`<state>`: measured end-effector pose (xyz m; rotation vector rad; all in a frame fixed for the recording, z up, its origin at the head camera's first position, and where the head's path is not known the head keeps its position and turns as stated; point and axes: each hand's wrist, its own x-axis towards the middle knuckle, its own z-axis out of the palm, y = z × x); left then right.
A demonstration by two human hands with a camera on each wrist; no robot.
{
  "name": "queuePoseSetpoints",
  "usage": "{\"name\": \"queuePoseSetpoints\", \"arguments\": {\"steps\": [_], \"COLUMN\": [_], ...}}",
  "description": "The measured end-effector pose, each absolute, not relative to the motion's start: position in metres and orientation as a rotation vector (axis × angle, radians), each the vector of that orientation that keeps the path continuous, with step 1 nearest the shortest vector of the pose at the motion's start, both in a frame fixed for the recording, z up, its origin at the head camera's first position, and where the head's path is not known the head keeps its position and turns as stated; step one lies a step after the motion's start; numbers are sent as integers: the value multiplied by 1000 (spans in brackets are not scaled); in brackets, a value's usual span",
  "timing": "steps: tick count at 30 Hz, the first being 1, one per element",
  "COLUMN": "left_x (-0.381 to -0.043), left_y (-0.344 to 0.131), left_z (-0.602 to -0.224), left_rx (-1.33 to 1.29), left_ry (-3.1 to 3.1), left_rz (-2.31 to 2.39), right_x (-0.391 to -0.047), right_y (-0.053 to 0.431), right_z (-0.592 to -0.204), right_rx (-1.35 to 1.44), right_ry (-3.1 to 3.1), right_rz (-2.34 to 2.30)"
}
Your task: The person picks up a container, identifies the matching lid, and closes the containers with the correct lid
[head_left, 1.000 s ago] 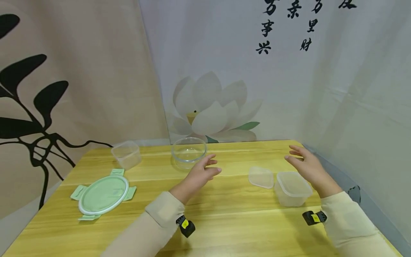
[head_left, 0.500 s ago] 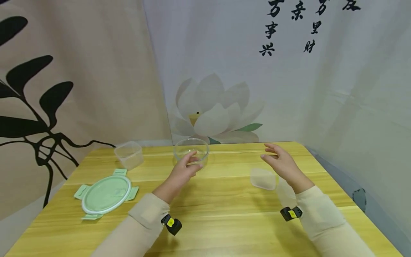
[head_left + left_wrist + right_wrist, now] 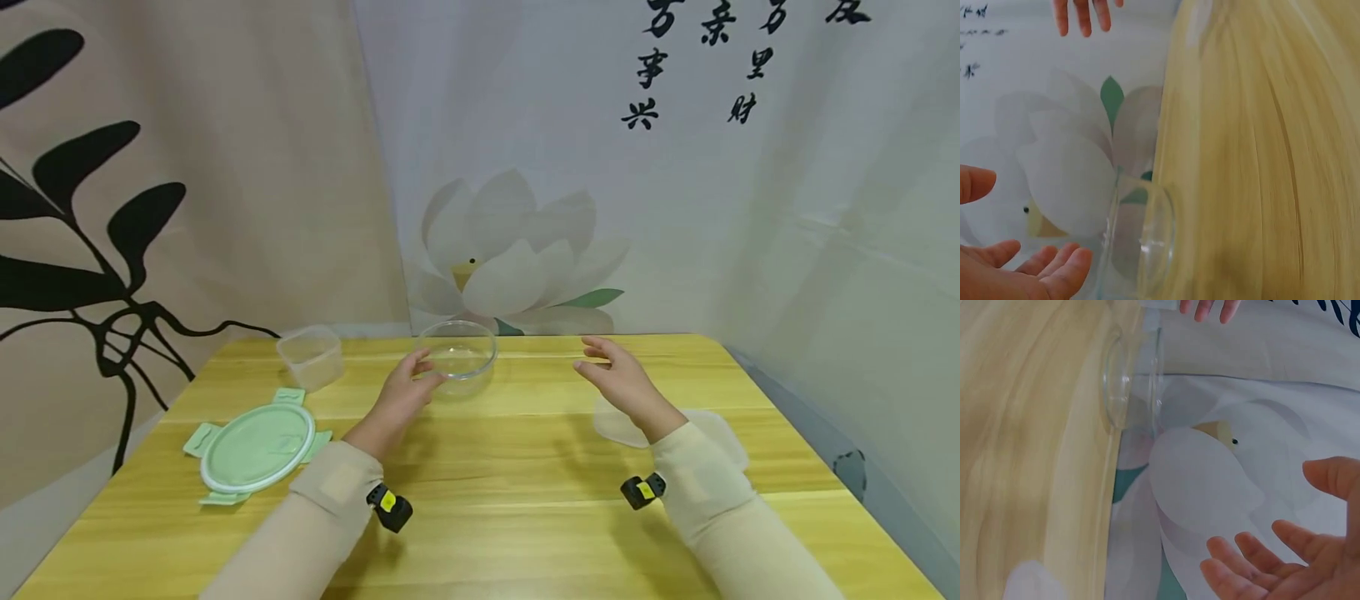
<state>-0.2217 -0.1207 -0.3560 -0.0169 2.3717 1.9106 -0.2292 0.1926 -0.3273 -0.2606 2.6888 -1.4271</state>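
A round clear glass bowl (image 3: 459, 367) stands near the table's back edge in the head view. My left hand (image 3: 402, 398) is just left of it, fingers relaxed and close by its rim, holding nothing. Farther off on the bowl's right, my right hand (image 3: 621, 383) hovers over the table with loosely bent fingers and nothing in them. Both wrist views show the glass bowl (image 3: 1141, 240) apart from the palms, with the thumb and fingers spread. Under the right forearm lies a translucent lid (image 3: 615, 423), partly covered by the arm; the sleeve hides most of a translucent container (image 3: 718, 433).
On the left lies a round green lid (image 3: 258, 447) with flaps around its rim. Behind it stands a clear square container (image 3: 311, 358). A printed curtain (image 3: 525, 167) hangs right behind the table's back edge.
Both hands have moved left. The left hand is now beside the glass bowl rather than in front of it, and the right hand has left the container and come nearer the bowl.
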Motion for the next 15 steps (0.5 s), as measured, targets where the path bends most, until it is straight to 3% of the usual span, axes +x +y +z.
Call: {"name": "queuePoseSetpoints", "arguments": {"steps": [15], "left_x": [-242], "left_y": [-144], "left_z": [-365], "left_rx": [-220], "left_ry": [2344], "left_rz": [1937], "right_x": [-255], "right_y": [153], "right_z": [-342], "right_rx": [-258], "right_ry": [2627], "right_rz": [-1402]}}
